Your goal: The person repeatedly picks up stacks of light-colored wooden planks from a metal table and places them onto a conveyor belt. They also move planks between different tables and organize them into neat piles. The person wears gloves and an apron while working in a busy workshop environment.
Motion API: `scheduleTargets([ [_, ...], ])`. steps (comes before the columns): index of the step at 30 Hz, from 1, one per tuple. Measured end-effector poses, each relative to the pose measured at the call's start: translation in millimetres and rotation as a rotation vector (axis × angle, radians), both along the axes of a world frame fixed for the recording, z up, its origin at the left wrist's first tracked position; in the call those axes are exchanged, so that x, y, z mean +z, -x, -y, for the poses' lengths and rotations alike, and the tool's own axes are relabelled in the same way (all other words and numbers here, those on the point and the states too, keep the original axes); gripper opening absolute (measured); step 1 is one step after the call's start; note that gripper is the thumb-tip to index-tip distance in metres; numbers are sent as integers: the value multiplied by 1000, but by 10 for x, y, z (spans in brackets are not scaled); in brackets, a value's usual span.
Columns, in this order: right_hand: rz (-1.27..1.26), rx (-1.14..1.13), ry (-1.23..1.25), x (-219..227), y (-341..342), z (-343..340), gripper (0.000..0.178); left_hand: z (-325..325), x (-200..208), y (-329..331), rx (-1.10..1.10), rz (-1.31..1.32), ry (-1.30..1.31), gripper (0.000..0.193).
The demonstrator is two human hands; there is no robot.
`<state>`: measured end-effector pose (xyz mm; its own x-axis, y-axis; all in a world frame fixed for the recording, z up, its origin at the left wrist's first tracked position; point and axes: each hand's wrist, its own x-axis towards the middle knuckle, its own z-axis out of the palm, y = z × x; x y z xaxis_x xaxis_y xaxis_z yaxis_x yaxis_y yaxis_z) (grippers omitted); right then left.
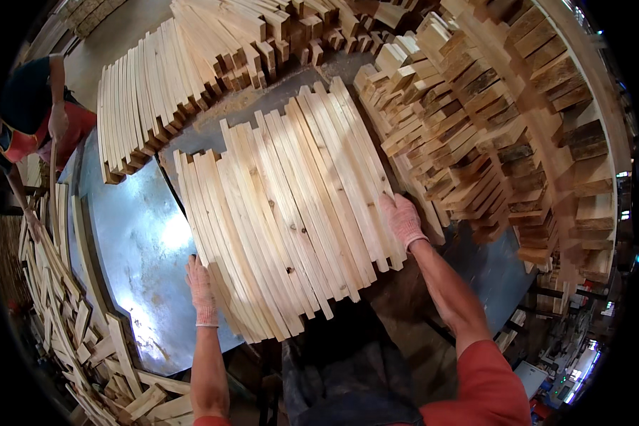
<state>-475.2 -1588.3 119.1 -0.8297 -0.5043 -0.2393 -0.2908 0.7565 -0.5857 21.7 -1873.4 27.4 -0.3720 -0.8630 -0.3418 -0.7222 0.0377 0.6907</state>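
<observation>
A broad row of pale wooden strips (291, 206), laid side by side with uneven ends, spans the middle of the view. Its near end reaches over the table's front edge toward my body. My left hand (200, 290), in a pale knitted glove, rests along the row's left side, fingers stretched out. At the right side, my right hand (403, 221) wears a similar glove and lies against the outermost strip, fingers extended and partly hidden. Both hands touch the row from opposite sides without wrapping round any single strip.
A metal table (131, 245) lies under and left of the row. Longer strips (145, 92) are stacked at the far left, and cut blocks (468, 128) pile up at the right. Scrap wood (96, 348) heaps at lower left. Another person's hand (58, 122) is at far left.
</observation>
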Motion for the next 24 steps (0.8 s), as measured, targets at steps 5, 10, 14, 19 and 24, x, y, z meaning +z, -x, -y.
scheduleTargets([
  [5,120,85,-38,127,-320,-164,57,106,148,-109,-81,-52,27,71],
  [10,-5,275,160,-83,-128,-210,53,515,109,-213,-293,198,72,69],
  [14,400,-49,537,-522,-85,72,54,543,110,-70,-73,50,-6,75],
  [19,636,-112,790,-563,-194,34,68,146,643,171,285,-671,-573,84],
  [24,890,-214,632,-315,-296,-314,61,-84,925,223,381,-685,-725,83],
])
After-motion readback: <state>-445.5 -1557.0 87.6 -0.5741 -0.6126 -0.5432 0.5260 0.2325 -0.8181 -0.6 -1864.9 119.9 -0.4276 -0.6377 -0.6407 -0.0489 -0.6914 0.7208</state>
